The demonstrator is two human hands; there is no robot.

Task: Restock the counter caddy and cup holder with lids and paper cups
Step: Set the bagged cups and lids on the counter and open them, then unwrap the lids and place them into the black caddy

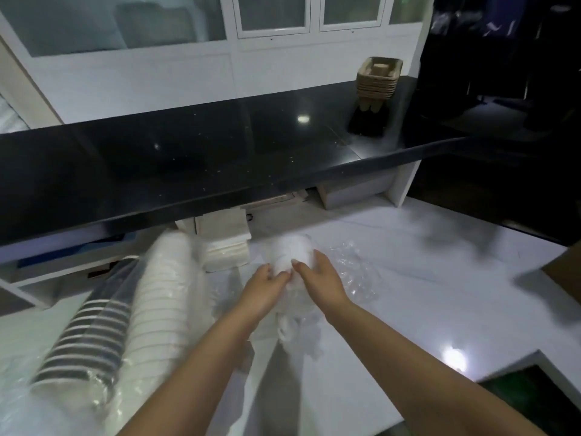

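Note:
A short stack of white lids (292, 251) in a clear plastic sleeve lies on the white counter (393, 278) in front of me. My left hand (267, 286) grips its near left side and my right hand (317, 275) grips its near right side, fingers curled on it. The sleeve's loose twisted end (298, 332) trails toward me between my wrists. To the left lie a long sleeve of white paper cups (163, 297) and a sleeve of black-and-white striped items (91, 338), both wrapped in plastic.
A black raised counter (188, 158) spans the view above the work surface. Brown pulp cup carriers (379, 78) are stacked at its right end. A pile of napkins (224, 239) sits under the ledge. Crumpled clear plastic (352, 272) lies right of my hands. A cardboard corner (566, 272) shows at the right edge.

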